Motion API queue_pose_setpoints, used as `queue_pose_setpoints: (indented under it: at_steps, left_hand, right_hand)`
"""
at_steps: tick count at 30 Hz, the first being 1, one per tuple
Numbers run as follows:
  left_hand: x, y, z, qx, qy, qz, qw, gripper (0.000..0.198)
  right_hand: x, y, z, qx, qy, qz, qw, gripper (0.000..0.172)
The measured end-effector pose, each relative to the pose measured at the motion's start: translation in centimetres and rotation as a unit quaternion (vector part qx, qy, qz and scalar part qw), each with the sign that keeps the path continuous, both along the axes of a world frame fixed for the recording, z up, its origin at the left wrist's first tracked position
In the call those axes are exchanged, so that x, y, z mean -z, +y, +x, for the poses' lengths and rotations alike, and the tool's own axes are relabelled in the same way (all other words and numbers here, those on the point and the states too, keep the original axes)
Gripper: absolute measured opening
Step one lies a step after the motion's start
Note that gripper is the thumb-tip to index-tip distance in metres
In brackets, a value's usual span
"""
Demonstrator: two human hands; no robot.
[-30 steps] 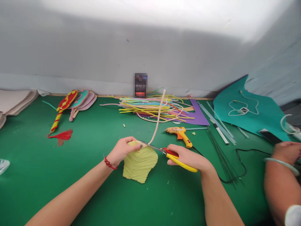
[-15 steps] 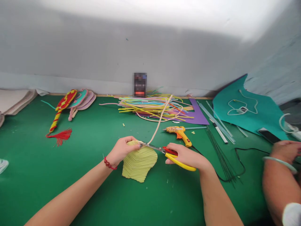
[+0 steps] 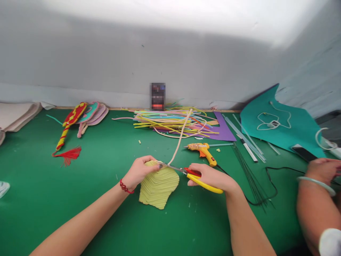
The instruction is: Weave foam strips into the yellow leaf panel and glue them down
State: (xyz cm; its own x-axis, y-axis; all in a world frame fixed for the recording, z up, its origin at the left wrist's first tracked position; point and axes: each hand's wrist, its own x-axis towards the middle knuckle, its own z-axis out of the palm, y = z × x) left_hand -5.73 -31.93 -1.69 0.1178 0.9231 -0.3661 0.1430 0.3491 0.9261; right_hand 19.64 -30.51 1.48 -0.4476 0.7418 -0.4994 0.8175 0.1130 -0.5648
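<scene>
My left hand [image 3: 142, 172] pinches the upper left edge of a yellow ridged piece [image 3: 160, 188], shaped somewhat like a leaf or fan and built from rows of strips. In my right hand [image 3: 205, 176] are scissors [image 3: 204, 185] with red and yellow handles. Their blades lie along the top edge of the yellow piece, the tips near my left thumb. A pale pink fuzzy stem [image 3: 179, 140] rises from the blades toward the back; where its lower end is fixed, I cannot make out.
Behind lies a heap of coloured stems [image 3: 170, 122] on purple sheet [image 3: 226, 129]. A yellow glue gun [image 3: 204, 151] lies right of centre, near green wires [image 3: 249, 174]. Decorated fans [image 3: 73, 117] lie at left. A co-worker's arm [image 3: 314, 199] is at far right, by a phone [image 3: 303, 153].
The yellow piece has shifted very slightly down and right. The pink stem's upper end leans a little further left. Both hands keep their grips.
</scene>
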Motion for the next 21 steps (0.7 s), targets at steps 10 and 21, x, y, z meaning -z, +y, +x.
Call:
queue_pose_setpoints:
  at_steps: [10, 21]
  left_hand:
    - [-0.06, -0.07, 0.12, 0.000, -0.006, -0.017, 1.000, 0.031]
    - [0.38, 0.05, 0.12, -0.010, -0.020, -0.026, 0.999, 0.026]
  right_hand:
    - [0.15, 0.07, 0.01, 0.005, 0.014, -0.011, 1.000, 0.044]
    - [0.09, -0.05, -0.21, 0.007, 0.017, -0.015, 1.000, 0.047]
